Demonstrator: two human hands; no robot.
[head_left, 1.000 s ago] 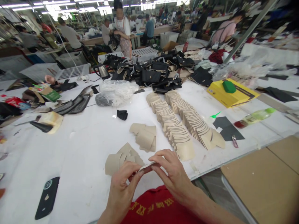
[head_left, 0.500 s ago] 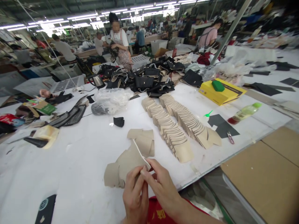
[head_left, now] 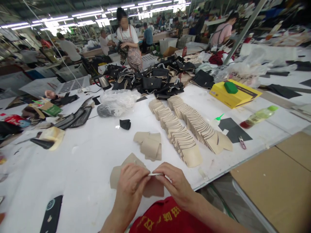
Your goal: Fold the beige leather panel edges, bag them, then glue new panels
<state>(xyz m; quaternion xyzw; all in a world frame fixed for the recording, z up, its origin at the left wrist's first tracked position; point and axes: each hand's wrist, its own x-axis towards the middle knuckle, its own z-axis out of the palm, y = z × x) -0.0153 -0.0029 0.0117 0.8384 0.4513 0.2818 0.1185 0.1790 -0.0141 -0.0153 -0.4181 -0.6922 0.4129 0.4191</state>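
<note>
My left hand [head_left: 132, 179] and my right hand [head_left: 176, 181] pinch the edge of a beige leather piece [head_left: 154, 190] between thumbs and fingers. Its pale edge shows as a thin strip between the fingertips, and the rest hangs below. My left hand partly covers more beige leather [head_left: 116, 178] lying on the table. Just beyond, a few loose beige pieces [head_left: 151, 147] overlap. To their right, two long fanned rows of beige pieces [head_left: 178, 136] run away from me.
Black bag-like pieces [head_left: 152, 83] are heaped at the back, near a clear plastic bag [head_left: 119, 102]. On the right are a yellow box [head_left: 233, 94], a bottle [head_left: 259, 116] and small snips [head_left: 242, 142]. A dark phone-like object [head_left: 51, 213] lies front left. A co-worker [head_left: 128, 40] stands behind the heap.
My hands have moved apart along the leather edge, and the piece now hangs between them. My left hand has turned palm down. The view has shifted slightly.
</note>
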